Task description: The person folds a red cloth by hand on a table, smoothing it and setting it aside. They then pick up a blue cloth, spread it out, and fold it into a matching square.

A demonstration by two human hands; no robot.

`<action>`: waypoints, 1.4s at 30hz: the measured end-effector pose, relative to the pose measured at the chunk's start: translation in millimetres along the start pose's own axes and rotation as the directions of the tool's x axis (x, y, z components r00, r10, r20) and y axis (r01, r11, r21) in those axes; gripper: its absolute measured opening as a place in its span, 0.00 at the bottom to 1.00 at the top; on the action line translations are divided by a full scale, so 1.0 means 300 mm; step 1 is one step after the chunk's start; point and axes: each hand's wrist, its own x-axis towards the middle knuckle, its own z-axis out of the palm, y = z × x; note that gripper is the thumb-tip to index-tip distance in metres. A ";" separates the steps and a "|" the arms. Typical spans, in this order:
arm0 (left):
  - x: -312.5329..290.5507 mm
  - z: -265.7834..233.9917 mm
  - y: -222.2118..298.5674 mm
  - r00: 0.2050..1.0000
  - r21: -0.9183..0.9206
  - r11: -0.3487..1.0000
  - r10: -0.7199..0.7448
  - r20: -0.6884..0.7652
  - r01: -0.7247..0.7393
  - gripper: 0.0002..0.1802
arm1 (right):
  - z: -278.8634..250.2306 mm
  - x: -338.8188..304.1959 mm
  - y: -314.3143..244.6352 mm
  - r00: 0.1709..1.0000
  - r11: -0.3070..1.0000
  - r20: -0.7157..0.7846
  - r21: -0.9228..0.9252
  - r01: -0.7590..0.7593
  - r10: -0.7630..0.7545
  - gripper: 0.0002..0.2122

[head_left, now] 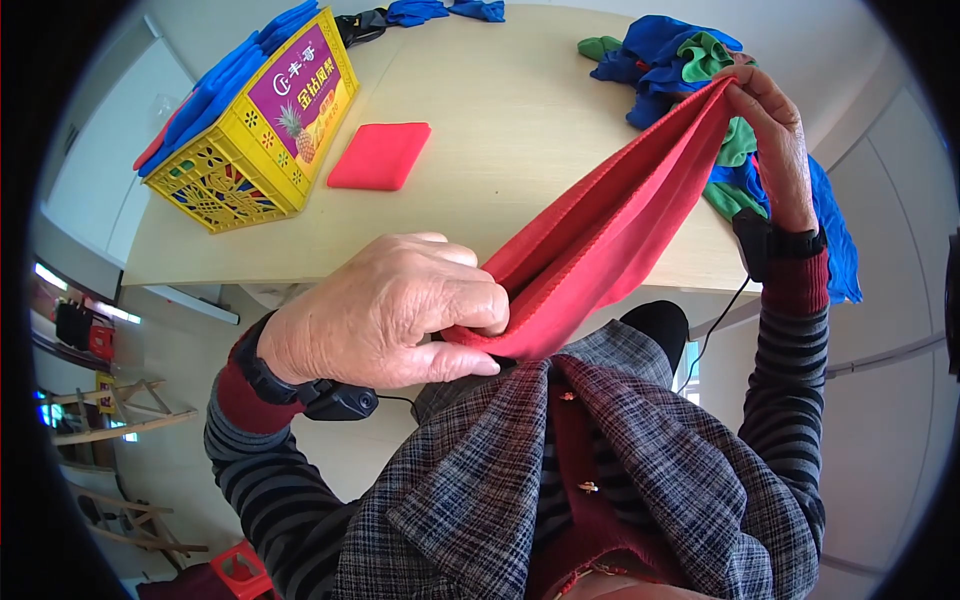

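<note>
A red cloth (620,235) is stretched slantwise between my two hands, folded lengthwise with its edges showing. My left hand (400,310) pinches its lower end close to my body, at the front of the table. At the upper end, my right hand (770,125) grips a gathered corner between thumb and fingers, beside a heap of crumpled blue and green cloths (665,60). A neatly folded red cloth (380,157) lies flat on the table, left of the stretched one.
A yellow plastic crate (250,140) with a purple panel stands at the table's left, packed with folded blue cloths (215,85). More blue cloths (415,12) and a black item lie at the far edge of the pale wooden table (490,90). A red stool (240,570) is on the floor lower left.
</note>
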 end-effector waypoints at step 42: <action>-0.039 -0.049 -0.099 0.764 0.525 0.660 -0.118 -0.634 0.538 0.09 | 0.019 -0.083 -0.154 0.998 0.999 -0.045 -0.001 0.039 -0.039 0.08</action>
